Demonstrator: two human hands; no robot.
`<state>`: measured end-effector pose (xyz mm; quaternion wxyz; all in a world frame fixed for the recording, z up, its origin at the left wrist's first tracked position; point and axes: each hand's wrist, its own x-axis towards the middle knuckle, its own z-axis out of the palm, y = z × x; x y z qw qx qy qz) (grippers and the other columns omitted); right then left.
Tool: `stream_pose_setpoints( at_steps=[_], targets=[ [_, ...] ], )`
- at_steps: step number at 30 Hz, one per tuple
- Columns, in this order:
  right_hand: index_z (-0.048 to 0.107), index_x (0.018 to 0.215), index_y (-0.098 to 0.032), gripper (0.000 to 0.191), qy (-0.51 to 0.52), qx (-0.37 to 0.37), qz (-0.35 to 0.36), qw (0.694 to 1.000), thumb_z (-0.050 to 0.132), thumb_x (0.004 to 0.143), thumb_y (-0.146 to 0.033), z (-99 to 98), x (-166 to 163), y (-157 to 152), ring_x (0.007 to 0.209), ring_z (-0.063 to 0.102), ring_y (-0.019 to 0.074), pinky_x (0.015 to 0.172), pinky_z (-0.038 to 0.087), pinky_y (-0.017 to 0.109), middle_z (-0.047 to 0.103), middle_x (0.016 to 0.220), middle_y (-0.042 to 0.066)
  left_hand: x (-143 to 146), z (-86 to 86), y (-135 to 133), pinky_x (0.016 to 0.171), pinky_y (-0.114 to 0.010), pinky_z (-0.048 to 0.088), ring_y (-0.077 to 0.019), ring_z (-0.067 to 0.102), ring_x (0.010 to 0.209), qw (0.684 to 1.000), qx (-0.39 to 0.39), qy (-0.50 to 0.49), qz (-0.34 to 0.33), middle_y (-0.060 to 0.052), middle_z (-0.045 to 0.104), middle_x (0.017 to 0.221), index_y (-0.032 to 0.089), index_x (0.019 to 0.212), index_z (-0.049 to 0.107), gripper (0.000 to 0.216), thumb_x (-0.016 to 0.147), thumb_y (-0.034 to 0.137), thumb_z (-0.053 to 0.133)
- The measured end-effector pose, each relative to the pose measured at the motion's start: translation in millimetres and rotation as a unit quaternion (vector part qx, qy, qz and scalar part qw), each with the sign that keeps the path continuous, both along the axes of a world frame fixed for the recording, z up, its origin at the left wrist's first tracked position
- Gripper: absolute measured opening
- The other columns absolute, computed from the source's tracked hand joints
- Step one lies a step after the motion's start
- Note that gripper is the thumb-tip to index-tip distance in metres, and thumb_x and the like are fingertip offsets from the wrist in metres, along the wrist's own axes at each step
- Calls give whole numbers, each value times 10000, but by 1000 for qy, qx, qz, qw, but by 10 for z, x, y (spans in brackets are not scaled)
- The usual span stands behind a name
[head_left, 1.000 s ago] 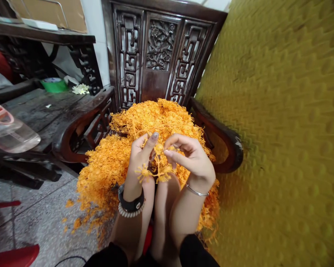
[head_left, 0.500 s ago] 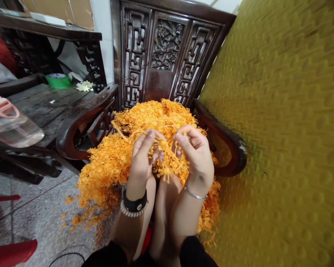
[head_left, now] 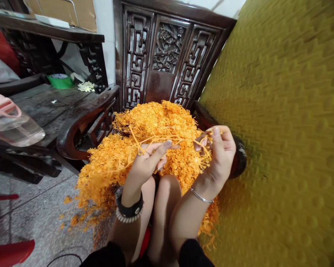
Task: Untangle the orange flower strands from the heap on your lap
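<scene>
My left hand (head_left: 148, 162) is closed, with thumb and forefinger pinching the stem of a thin orange branching sprig (head_left: 156, 139). The stem runs across above both knees, and its bent end sticks out on the left. Farther right and a little higher, my right hand (head_left: 222, 154) pinches the sprig's other end, where fine knobbed branchlets hang under the fingers. Behind and below both hands lies a big heap of similar orange sprigs (head_left: 153, 115), piled on a dark wooden chair. The heap partly hides the exact ends of the held piece.
The carved chair back (head_left: 167, 48) rises behind the heap, its curved armrest (head_left: 68, 137) at left. A yellow-green textured panel (head_left: 284, 122) stands close on the right. On the left seat are green tape (head_left: 60, 81) and a clear bottle (head_left: 19, 126). Orange bits (head_left: 75, 220) lie on the floor.
My hands have moved apart: the right one went right, the left one slightly down. The sprig, bunched between them before, is now stretched out between the fingers.
</scene>
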<state>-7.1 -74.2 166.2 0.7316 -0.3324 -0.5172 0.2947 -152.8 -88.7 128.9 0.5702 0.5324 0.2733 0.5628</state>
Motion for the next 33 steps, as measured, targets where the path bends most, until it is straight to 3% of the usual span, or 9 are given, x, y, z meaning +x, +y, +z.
stream_pose_setpoints(
  at_steps=[3,7,10,15,18,21,26,30,33],
  targets=[
    [555,708,-210,134,-26,-11,9,1000,603,802,-292,-7,75,-3,419,443,67,411,350,204,479,485,-66,-192,15,-61,405,-214,259,-56,331,389,986,50,98,-127,48,364,423,166,694,649,325,877,378,483],
    [576,685,-206,143,-43,-38,22,998,639,762,-308,-11,137,-24,418,424,56,411,333,194,475,479,-64,-369,38,-274,379,-234,340,-91,436,357,945,225,22,-234,1,456,390,199,526,578,455,862,474,443],
    [633,687,-197,135,-73,-54,78,993,669,728,-321,-31,202,-40,406,386,41,394,277,197,523,517,-48,-379,55,-423,404,-239,383,-107,473,385,961,241,8,-135,-3,484,411,209,582,581,448,889,468,382],
    [704,688,-194,150,-94,-67,187,976,679,706,-341,-108,295,-42,363,329,33,371,194,207,510,466,-43,-241,98,-345,542,-200,422,-80,528,555,971,173,160,47,23,534,590,202,953,627,208,913,247,429],
    [718,706,-200,160,-91,-67,248,962,661,721,-348,-139,327,-34,319,276,30,367,173,214,447,385,-61,-160,79,-146,642,-208,459,-86,570,637,957,187,217,36,9,626,716,225,1116,610,266,900,279,464],
    [718,706,-201,186,-106,-77,288,949,661,710,-378,-148,347,-28,309,272,35,355,160,216,482,396,-49,-96,40,-10,749,-244,475,-137,626,806,950,214,225,-24,-41,696,918,205,1036,669,276,805,343,606],
    [702,682,-192,250,-87,-83,274,954,642,715,-433,-98,234,-55,349,306,52,354,171,221,487,443,-26,-13,35,-21,570,-225,423,-107,540,583,949,209,228,-54,7,627,643,168,761,676,227,694,383,708],
    [691,876,-235,620,22,-76,252,964,286,794,-698,19,54,-24,432,410,115,418,341,253,490,498,5,58,28,-69,528,-197,392,-74,464,544,981,158,115,-3,35,526,608,172,706,563,187,759,324,657],
    [600,1115,-261,864,2,-96,252,963,40,723,-789,48,-8,63,675,580,202,598,477,345,629,739,67,139,-8,-74,421,-178,332,-54,367,437,993,112,-12,15,62,420,536,187,758,513,167,830,327,570]
  ],
)
